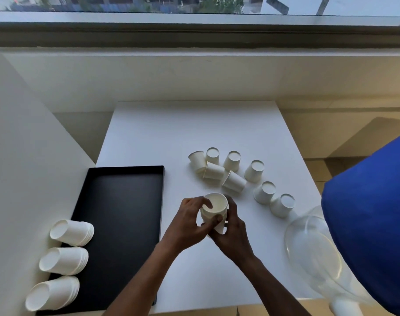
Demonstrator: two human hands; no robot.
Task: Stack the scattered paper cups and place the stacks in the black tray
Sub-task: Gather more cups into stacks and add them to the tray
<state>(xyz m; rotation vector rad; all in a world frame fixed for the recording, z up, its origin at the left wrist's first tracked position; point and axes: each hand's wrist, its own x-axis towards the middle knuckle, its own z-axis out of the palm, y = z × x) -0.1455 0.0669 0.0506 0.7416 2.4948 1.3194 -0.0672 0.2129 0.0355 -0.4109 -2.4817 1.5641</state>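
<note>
**Paper cups (234,181): 4th stack building, 8 left to gather**

Both hands are on it! The held stack (213,207) sits mid-table, mouth tipped up toward the camera, and it looks like several cups nested together. The left hand (186,222) curls round the upper wall from 9 o'clock, thumb at the rim. The right hand (234,231) wraps the lower part from 4 o'clock, fingers closed around it. Both hands are clamped on that 1 stack, which lies right between the palms.

By my read the step in hand is stacking, not yet placing. Up at 1 to 2 o'clock from the grip, 8 loose cups lie on the white table (194,133). Some are base-up and some are tipped on their sides, and the closest is just beyond the right hand's fingertips. Over at 9 o'clock lies the black tray (126,201), with 3 finished stacks (72,232) on their sides along its left edge. A clear bowl (313,254) sits at 4 o'clock.

Next move, I'd say: 1 hand lets go and reaches to 1 o'clock for the nearest cup, while the other steadies the stack, mouth open to receive it. Watch the tipped ones, because light paper may roll at a nudge.
</note>
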